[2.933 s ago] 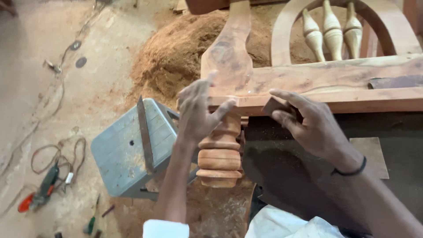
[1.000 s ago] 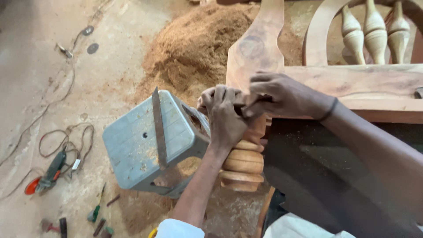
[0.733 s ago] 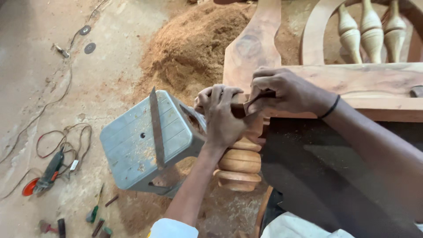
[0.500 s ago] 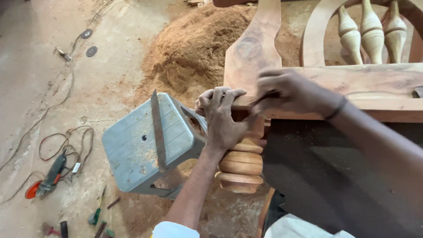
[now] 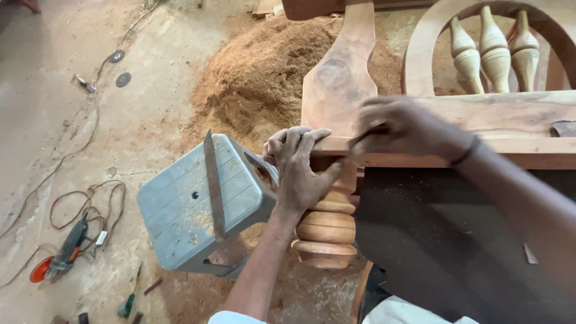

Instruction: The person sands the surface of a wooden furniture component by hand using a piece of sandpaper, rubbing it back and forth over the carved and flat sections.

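Your left hand (image 5: 300, 168) clamps the corner of the reddish-brown wooden furniture rail (image 5: 516, 129); your blurred right hand (image 5: 408, 129), just beside it, pinches a dark sandpaper scrap (image 5: 362, 140) against the rail's edge.

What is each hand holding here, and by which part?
The left hand grips the corner of the wooden frame above its turned leg. The right hand pinches a small dark piece against the rail; blurred.

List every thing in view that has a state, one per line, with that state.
Left hand: gripping the corner of the wooden frame.
Right hand: blurred, pressing a small dark piece on the frame's edge.
Turned leg: upright under the corner.
Grey stool: tipped, dusty.
File: lying flat on the stool.
Grinder: lying on the floor, cord tangled.
Sawdust: heaped.
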